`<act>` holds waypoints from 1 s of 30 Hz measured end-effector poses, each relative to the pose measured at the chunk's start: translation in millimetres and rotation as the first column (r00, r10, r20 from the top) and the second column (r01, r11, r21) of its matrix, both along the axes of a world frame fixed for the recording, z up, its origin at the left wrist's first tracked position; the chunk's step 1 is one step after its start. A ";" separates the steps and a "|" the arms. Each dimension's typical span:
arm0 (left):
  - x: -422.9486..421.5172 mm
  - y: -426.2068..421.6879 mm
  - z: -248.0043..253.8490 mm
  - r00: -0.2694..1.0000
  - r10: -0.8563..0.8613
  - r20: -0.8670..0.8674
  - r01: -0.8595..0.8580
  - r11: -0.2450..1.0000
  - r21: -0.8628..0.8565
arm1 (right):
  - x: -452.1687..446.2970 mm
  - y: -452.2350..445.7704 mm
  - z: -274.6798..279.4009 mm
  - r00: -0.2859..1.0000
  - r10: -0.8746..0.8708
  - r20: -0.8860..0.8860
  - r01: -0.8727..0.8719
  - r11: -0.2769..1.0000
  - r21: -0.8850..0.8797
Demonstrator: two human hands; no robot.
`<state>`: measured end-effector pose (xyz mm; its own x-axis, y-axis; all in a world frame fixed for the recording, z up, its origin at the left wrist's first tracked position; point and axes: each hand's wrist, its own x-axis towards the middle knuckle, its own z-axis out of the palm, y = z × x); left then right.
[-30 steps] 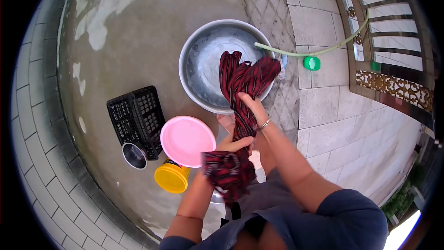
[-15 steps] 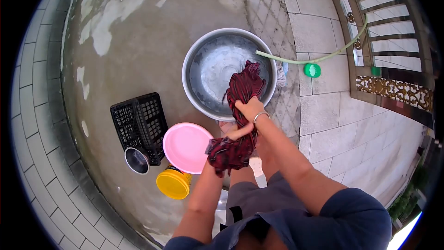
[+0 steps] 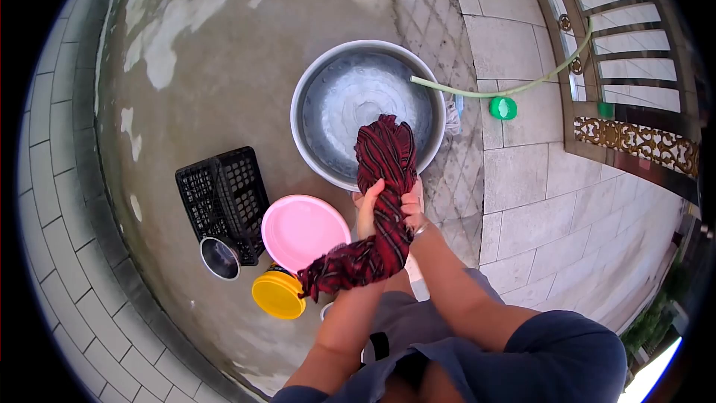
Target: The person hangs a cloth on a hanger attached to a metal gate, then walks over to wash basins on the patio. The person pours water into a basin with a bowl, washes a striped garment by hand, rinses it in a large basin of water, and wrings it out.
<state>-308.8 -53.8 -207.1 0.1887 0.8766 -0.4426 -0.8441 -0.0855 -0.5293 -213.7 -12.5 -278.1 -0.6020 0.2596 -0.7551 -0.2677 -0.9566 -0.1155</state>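
A dark red and black striped cloth (image 3: 386, 158), bunched and twisted lengthwise, is in both hands. My left hand (image 3: 367, 209) grips its middle from the left side, fingers closed round it. On the opposite side my right hand (image 3: 412, 211), with a bracelet at the wrist, is also closed on the cloth. The cloth's upper end hangs over the near part of a large metal basin (image 3: 300, 116). Its lower end drapes across my left forearm toward a pink basin (image 3: 302, 233). Whether this cloth is a garment I cannot tell.
Left of the pink basin are a black plastic crate (image 3: 224, 198), a small metal bowl (image 3: 221, 260) and a yellow bucket (image 3: 277, 295). A pale green hose (image 3: 485, 94) reaches over the large basin's right rim. A green container (image 3: 503, 108) stands on the paving beside a metal gate (image 3: 634, 60).
My right hand has drawn back toward my body and now sits level with the left. The cloth's upper end has come nearer, while its lower end has swung left over my left forearm.
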 end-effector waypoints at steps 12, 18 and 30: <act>-4.5 -49.4 54.9 0.764 -0.495 -0.414 0.417 0.868 -0.269 | -40.0 18.0 -2.8 0.792 -0.108 -0.601 -0.111 0.942 -0.315; -10.1 -25.6 -4.3 -0.052 -0.434 -0.899 0.373 0.827 -0.420 | -54.8 56.5 23.2 0.895 0.411 0.174 -0.445 0.850 0.281; -38.4 -13.5 -20.4 0.714 -0.452 -0.534 0.345 0.891 -0.293 | -70.3 47.6 -79.1 0.549 0.425 0.719 -0.835 0.321 0.448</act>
